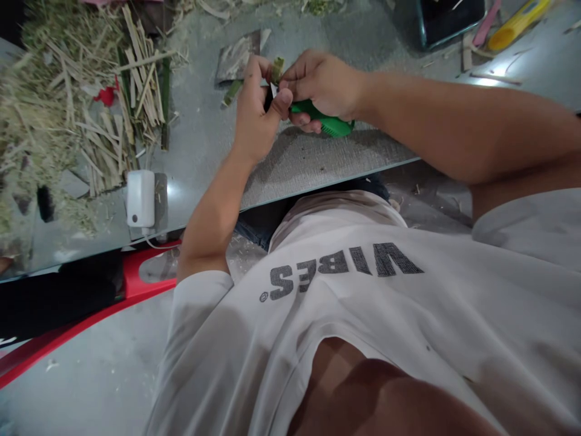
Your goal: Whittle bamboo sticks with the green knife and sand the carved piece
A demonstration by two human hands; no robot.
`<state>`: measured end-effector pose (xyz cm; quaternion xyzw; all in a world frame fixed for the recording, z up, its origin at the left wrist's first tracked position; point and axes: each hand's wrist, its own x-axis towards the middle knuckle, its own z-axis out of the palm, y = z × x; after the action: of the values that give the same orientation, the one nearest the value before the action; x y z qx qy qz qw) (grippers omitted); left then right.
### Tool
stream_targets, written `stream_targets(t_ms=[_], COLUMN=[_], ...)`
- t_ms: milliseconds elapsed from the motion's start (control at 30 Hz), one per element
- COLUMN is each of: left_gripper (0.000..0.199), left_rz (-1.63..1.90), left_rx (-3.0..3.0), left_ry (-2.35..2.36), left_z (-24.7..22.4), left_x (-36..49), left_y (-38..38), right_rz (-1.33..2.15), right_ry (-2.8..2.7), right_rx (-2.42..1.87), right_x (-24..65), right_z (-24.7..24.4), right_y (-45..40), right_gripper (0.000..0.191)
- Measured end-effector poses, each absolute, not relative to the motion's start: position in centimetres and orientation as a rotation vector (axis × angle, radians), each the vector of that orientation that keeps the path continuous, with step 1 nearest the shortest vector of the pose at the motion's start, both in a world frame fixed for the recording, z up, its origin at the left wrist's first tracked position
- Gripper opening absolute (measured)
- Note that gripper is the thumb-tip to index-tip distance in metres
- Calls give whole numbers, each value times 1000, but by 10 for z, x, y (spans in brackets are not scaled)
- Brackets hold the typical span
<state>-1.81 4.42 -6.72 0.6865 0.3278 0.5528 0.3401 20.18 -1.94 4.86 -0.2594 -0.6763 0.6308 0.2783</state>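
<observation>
Over the table's near side, my left hand [256,118] is closed on a short greenish bamboo piece [278,65], whose end pokes up between the two hands. A second greenish end [232,94] shows left of that hand; whether it belongs to the same piece is hidden. My right hand [327,82] grips a green-handled utility knife [329,121], its blade pointing left against my left thumb area and close to the bamboo. The fingers of both hands meet there, hiding the exact contact. Just behind my left hand lies a worn greyish-brown flat piece [238,57].
Shavings [40,103] and split bamboo strips [140,79] pile up at left, with a red scrap [106,95] among them. A white corded box [141,198] sits by the table edge. Back right are a phone [449,21] and a yellow cutter [517,25]. A red chair [136,272] stands below left.
</observation>
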Motion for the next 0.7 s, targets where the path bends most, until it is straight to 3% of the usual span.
stream_targets(t_ms=[200,400,600,700], left_gripper=[90,96,106,100], left_rz=[1536,1500,1616,1591], left_rx=[2043,2005,1982,1912], left_ry=[858,1000,1028,1037], left_z=[-57,-77,-87,-84], left_x=[-15,-23,-21,-21], left_y=[38,62,74,73], right_rz=[1700,1548,1366,1330], right_ry=[-1828,-1836,-1792,-1796], right_rx=[-599,-646,-759,-746], right_x=[200,197,192,193], right_z=[38,38,42,42], right_y=[-12,-19,-29,-27], right_gripper=[46,63,59,60])
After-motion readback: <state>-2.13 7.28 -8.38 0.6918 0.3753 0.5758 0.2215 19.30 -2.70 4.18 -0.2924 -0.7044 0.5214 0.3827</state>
